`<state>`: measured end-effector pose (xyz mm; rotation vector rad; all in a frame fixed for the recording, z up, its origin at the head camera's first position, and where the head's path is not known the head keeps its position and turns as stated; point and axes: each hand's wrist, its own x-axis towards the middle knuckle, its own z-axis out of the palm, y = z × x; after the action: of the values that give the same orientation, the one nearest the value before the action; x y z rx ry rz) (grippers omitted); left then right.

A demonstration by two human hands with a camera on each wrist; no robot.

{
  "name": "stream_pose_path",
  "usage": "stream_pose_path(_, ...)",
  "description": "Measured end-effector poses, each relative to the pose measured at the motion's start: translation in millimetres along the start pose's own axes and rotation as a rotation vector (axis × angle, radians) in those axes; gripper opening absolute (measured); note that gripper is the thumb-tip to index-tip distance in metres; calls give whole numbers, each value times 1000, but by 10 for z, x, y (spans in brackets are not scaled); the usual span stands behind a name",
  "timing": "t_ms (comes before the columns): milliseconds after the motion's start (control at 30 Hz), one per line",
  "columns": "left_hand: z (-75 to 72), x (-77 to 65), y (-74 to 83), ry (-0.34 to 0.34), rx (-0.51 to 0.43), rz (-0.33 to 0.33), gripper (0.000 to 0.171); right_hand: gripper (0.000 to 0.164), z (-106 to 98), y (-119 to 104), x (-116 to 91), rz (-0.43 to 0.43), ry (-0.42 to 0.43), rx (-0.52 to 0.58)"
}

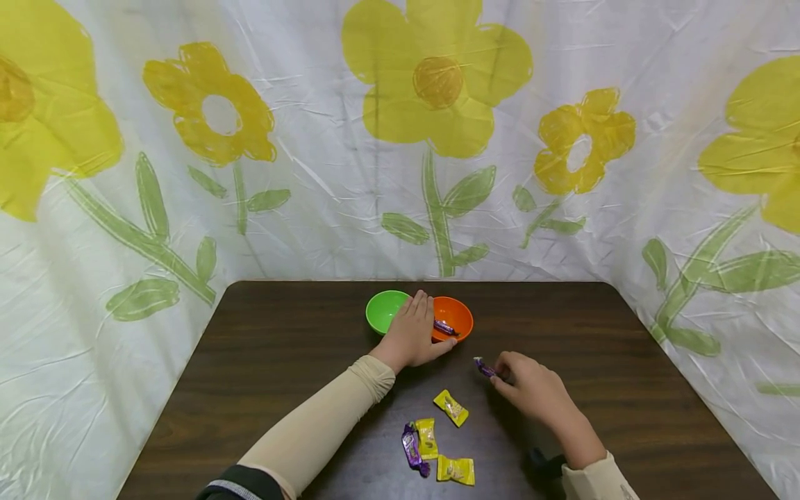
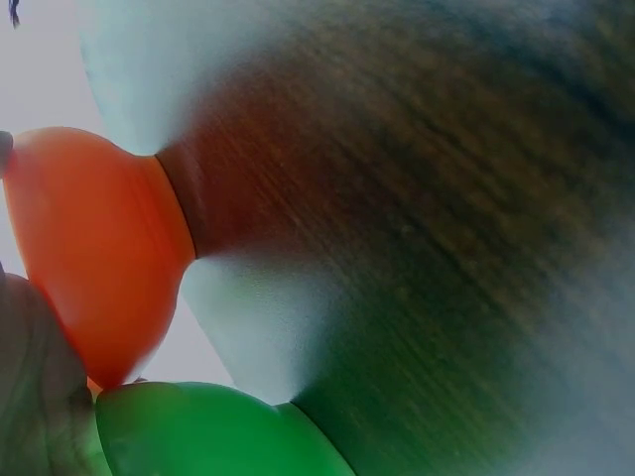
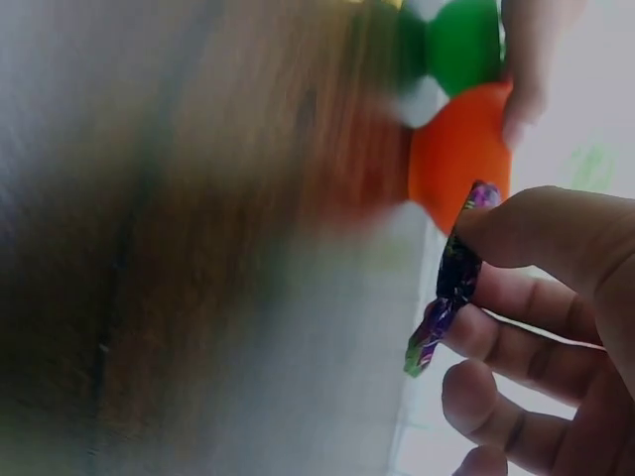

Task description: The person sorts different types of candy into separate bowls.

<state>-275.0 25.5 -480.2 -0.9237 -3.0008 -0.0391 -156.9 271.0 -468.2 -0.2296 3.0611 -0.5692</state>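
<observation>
My left hand [image 1: 410,338] lies across the neighbouring rims of a green bowl [image 1: 379,314] and an orange bowl [image 1: 461,317], its fingers straight and its thumb at the orange bowl's near rim. Inside the orange bowl is a candy in a purple wrapper [image 1: 446,328]. To the right and nearer me, my right hand [image 1: 539,390] pinches another purple-wrapped candy [image 3: 458,268] between thumb and fingers, above the table. In the right wrist view one twisted wrapper end points toward the orange bowl.
Nearer me on the dark wooden table [image 1: 281,333] lie several yellow-wrapped candies [image 1: 451,407] and one purple-wrapped candy [image 1: 412,448]. Behind the table's far edge hangs a white curtain [image 1: 312,208] with yellow flowers.
</observation>
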Motion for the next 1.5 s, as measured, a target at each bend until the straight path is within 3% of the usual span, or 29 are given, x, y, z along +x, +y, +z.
stream_pose_path(567, -23, -25, 9, 6, -24, -8, 104, 9, -20, 102, 329, -21, 124, 15)
stream_pose_path(867, -51, -34, 23, 7, -39, -6, 102, 11, -44, 13, 473, -45, 152, 104)
stream_pose_path(1500, -20, -23, 15, 6, -34, -12, 103, 14, -40, -191, 720, -49, 126, 149)
